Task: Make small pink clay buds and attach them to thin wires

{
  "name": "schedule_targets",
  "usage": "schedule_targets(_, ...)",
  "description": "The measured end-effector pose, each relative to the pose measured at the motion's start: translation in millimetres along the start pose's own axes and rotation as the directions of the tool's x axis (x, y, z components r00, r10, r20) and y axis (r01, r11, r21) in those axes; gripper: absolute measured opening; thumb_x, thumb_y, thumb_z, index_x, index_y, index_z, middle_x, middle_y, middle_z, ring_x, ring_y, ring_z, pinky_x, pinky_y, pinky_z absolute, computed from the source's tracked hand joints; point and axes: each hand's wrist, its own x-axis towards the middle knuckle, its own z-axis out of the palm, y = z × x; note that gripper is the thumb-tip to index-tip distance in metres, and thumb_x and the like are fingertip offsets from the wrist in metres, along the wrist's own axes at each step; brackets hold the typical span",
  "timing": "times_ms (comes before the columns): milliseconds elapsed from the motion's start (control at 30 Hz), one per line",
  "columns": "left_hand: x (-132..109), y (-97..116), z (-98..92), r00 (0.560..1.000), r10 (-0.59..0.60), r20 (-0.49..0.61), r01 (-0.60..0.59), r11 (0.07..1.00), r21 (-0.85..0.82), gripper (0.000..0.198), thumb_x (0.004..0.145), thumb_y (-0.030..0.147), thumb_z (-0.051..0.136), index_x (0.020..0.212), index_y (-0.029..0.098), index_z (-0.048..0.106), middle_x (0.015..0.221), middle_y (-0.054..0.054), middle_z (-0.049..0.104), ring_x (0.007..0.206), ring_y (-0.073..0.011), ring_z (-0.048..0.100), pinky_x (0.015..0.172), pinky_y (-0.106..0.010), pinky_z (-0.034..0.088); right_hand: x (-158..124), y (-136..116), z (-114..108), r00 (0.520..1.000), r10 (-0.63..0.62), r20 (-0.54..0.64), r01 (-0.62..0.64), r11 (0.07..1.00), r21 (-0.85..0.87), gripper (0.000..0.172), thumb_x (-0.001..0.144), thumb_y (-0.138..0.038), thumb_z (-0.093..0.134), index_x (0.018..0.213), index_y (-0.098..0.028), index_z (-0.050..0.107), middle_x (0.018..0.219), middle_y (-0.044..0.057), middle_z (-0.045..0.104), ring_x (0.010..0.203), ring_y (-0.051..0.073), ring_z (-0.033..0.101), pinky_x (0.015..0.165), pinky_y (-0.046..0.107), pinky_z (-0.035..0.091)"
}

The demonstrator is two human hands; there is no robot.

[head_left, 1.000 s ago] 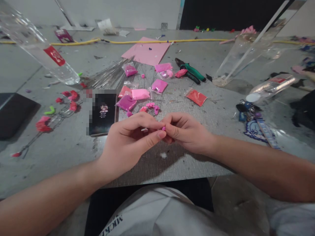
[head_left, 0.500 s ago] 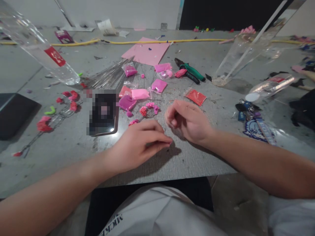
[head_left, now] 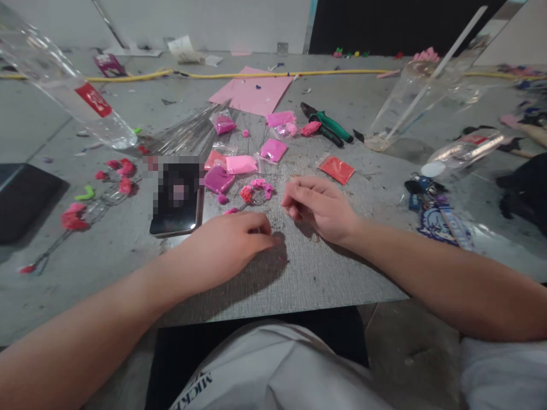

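My left hand (head_left: 226,242) hovers low over the grey table beside the phone; its thumb is stretched out, apart from the curled fingers, and its tip is blurred. No object shows in it. My right hand (head_left: 320,205) rests on the table with fingers curled in and the thumb against them; whatever they hold is hidden. Between and beyond the hands lies a ring of pink, coral and purple clay pieces (head_left: 268,191) on wire. A purple clay ball (head_left: 222,199) is left of it. Small bags of clay, one purple (head_left: 219,180), one red (head_left: 337,169), lie further back.
A phone (head_left: 197,208) lies left of the clay. Thin metal wires (head_left: 188,131), green-handled pliers (head_left: 328,125) and pink paper (head_left: 260,94) lie behind. A tilted bottle (head_left: 94,102) stands left, a plastic cup (head_left: 391,108) right. Keys with charms (head_left: 440,222) lie at right.
My left hand has drawn back to the left, away from the right hand, its pinched fingertips now parted. My right hand has shifted slightly, its fingers still curled. The view has moved a little.
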Motion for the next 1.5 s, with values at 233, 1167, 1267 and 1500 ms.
schedule_targets(233, -15, -53, -28.5, 0.904, -0.217, -0.369, 0.25, 0.967, 0.046, 0.029, 0.104, 0.026, 0.056, 0.112, 0.025, 0.083, 0.113, -0.008, 0.08, 0.104, -0.028, 0.072, 0.098, -0.042, 0.055, 4, 8, -4, 0.997, -0.006, -0.074, 0.004, 1.0, -0.025, 0.034, 0.088, -0.049, 0.081, 0.073, -0.021, 0.07, 0.062, -0.002, 0.06, 0.057, 0.011, 0.053, 0.051, 0.025, 0.039)
schedule_targets(1167, 4, 10, -17.3, 0.783, -0.445, -0.434, 0.108, 0.785, -0.61, 0.013, 0.086, 0.025, 0.087, 0.099, 0.028, 0.088, 0.099, -0.001, 0.084, 0.086, -0.0174, 0.076, 0.073, -0.027, 0.061, -24, 2, 24, 0.739, -0.656, 0.155, 0.584, 0.509, -0.632, 0.011, 0.103, -0.022, 0.064, 0.11, -0.019, 0.072, 0.09, 0.004, 0.076, 0.078, 0.014, 0.07, 0.066, 0.026, 0.059)
schedule_targets(1267, 6, 10, -15.4, 0.773, -0.468, -0.427, 0.132, 0.778, -0.614, 0.012, 0.087, 0.026, 0.086, 0.099, 0.027, 0.088, 0.096, -0.001, 0.084, 0.082, -0.017, 0.076, 0.07, -0.027, 0.06, -26, 1, 25, 0.709, -0.684, 0.173, 0.585, 0.433, -0.686, 0.007, 0.101, -0.018, 0.066, 0.104, -0.019, 0.072, 0.083, 0.002, 0.076, 0.071, 0.012, 0.068, 0.062, 0.025, 0.056)
schedule_targets(1500, 6, 10, -14.5, 0.801, -0.466, -0.375, 0.138, 0.754, -0.642, 0.012, 0.089, 0.025, 0.085, 0.1, 0.023, 0.086, 0.092, -0.001, 0.084, 0.08, -0.0162, 0.075, 0.071, -0.027, 0.059, -23, -1, 21, 0.739, -0.634, 0.229, 0.57, 0.406, -0.714, 0.008, 0.099, -0.017, 0.063, 0.093, -0.02, 0.067, 0.078, 0.0, 0.073, 0.067, 0.011, 0.062, 0.061, 0.025, 0.049)
